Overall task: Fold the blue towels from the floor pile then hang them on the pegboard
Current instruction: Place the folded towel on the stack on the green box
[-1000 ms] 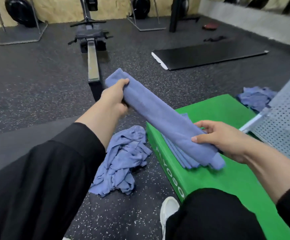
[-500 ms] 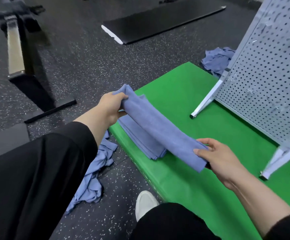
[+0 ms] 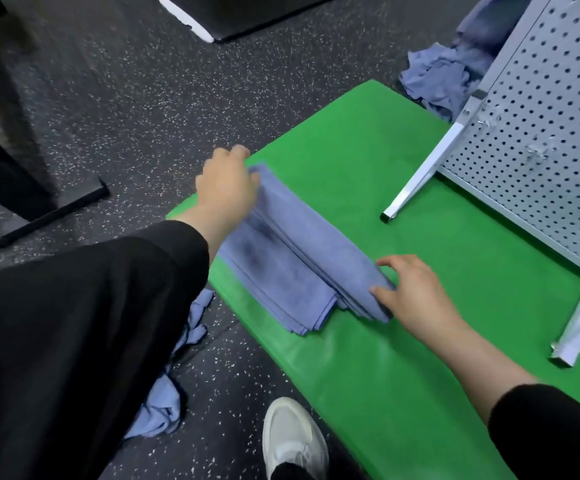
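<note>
Speckled black rubber gym flooring surrounds the low green padded bench (image 3: 368, 174), where the long folded blue towel (image 3: 316, 251), lifted half a second ago, now lies on the stack of folded blue towels (image 3: 274, 292). My left hand (image 3: 226, 185) and right hand (image 3: 416, 292) each have a curled grip at its ends, possibly loosening. No containers; the white perforated pegboard (image 3: 541, 140) holds no towels, and crumpled blue towels on the floor (image 3: 433, 81) wait.

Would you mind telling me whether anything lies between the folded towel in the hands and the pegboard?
Nothing visible does. The folded towel, held at its ends by the left hand and right hand, rests on the towel stack; only bare green mat separates it from the pegboard.
</note>
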{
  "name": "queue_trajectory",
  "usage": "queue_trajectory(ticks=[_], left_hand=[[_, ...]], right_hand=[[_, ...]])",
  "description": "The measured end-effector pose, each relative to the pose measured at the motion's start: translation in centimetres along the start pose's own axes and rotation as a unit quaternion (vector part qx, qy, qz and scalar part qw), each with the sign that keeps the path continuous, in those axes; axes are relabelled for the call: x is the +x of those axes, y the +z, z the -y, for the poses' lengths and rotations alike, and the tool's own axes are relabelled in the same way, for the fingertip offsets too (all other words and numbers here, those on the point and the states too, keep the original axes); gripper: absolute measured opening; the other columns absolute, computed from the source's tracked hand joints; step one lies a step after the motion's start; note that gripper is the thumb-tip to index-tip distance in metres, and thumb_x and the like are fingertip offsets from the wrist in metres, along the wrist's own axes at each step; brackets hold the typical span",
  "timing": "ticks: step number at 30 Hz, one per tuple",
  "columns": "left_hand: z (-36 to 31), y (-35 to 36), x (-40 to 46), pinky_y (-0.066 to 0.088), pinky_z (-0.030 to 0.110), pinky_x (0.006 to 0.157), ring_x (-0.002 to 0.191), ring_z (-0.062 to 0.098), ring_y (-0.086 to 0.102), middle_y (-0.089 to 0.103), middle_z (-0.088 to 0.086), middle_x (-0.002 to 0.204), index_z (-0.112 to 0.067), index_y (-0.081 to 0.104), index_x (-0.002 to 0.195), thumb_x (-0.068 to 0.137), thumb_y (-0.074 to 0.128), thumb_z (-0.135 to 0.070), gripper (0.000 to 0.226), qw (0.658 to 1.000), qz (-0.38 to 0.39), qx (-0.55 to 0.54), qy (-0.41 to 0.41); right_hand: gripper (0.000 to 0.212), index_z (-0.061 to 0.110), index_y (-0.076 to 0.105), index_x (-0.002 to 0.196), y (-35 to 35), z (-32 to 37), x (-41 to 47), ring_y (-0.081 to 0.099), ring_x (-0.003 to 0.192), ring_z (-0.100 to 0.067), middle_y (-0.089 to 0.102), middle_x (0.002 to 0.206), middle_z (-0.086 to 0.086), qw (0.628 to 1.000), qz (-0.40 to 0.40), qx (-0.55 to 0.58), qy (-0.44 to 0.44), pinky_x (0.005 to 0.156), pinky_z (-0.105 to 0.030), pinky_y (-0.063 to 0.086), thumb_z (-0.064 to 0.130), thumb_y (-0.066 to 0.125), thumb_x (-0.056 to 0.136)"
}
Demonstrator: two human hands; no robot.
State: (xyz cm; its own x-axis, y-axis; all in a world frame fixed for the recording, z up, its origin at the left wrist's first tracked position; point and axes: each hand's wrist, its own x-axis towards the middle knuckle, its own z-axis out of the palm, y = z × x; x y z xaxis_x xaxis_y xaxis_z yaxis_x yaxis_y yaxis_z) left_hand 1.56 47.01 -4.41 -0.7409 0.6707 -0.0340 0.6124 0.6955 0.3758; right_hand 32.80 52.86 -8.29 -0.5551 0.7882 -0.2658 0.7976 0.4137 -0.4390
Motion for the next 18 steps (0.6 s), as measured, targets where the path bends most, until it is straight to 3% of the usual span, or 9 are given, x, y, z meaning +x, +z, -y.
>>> queue_trajectory(ticks=[2,4,7,11,14,18], left_hand=[[-0.3,2.4,-2.5,0.042,0.046,0.095,0.123,0.035,0.053,0.056,0.009,0.131,-0.025,0.06,0.132,0.097,0.055,-0.039,0.039,0.987,0.039,0.061,0.145],[-0.3,4.8,-4.8,0.038,0.048,0.099,0.129,0.031,0.047,0.055,0.004,0.129,-0.026,0.064,0.126,0.096,0.054,-0.046,0.037,0.964,0.087,0.117,0.222],[0.5,6.3,-6.4,0.024,0.058,0.111,0.137,0.027,0.035,0.049,0.003,0.137,-0.025,0.063,0.126,0.099,0.049,-0.05,0.039,0.968,0.07,0.124,0.207],[1.0,5.8,-6.4,0.021,0.061,0.112,0.134,0.027,0.036,0.049,0.003,0.131,-0.026,0.063,0.121,0.1,0.045,-0.053,0.039,0.972,0.045,0.135,0.188],[0.7,4.9,-6.4,0.022,0.059,0.11,0.129,0.027,0.039,0.051,0.001,0.123,-0.024,0.063,0.118,0.1,0.045,-0.05,0.037,0.971,0.041,0.138,0.192],[0.5,3.9,-6.7,0.021,0.055,0.113,0.136,0.026,0.037,0.05,0.004,0.137,-0.02,0.06,0.127,0.101,0.049,-0.04,0.035,0.973,0.032,0.099,0.205]], right_hand=[[0.043,0.024,0.065,0.128,0.9,0.1,0.3,0.053,0.118,-0.03,0.058,0.126,-0.004,0.997,0.026,-0.057,-0.043,0.1,-0.041,0.045,0.032,0.074,0.086],[0.041,0.029,0.065,0.127,1.3,0.3,0.4,0.05,0.12,-0.027,0.056,0.128,-0.001,0.994,0.033,-0.089,-0.058,0.099,-0.043,0.045,0.037,0.071,0.087],[0.038,0.026,0.066,0.124,1.5,0.6,0.4,0.046,0.125,-0.027,0.053,0.131,-0.002,0.992,0.002,-0.097,-0.081,0.101,-0.043,0.04,0.034,0.071,0.087],[0.033,0.024,0.067,0.122,1.7,1.5,0.4,0.048,0.124,-0.027,0.056,0.131,-0.002,0.989,-0.009,-0.09,-0.115,0.1,-0.043,0.039,0.032,0.068,0.09],[0.03,0.022,0.069,0.119,1.9,2.5,0.6,0.051,0.122,-0.029,0.058,0.13,-0.003,0.988,-0.027,-0.078,-0.13,0.1,-0.044,0.04,0.03,0.069,0.09],[0.024,0.02,0.069,0.113,1.8,4.6,1.1,0.054,0.116,-0.028,0.061,0.122,-0.001,0.983,-0.052,-0.048,-0.168,0.096,-0.043,0.042,0.026,0.07,0.089]])
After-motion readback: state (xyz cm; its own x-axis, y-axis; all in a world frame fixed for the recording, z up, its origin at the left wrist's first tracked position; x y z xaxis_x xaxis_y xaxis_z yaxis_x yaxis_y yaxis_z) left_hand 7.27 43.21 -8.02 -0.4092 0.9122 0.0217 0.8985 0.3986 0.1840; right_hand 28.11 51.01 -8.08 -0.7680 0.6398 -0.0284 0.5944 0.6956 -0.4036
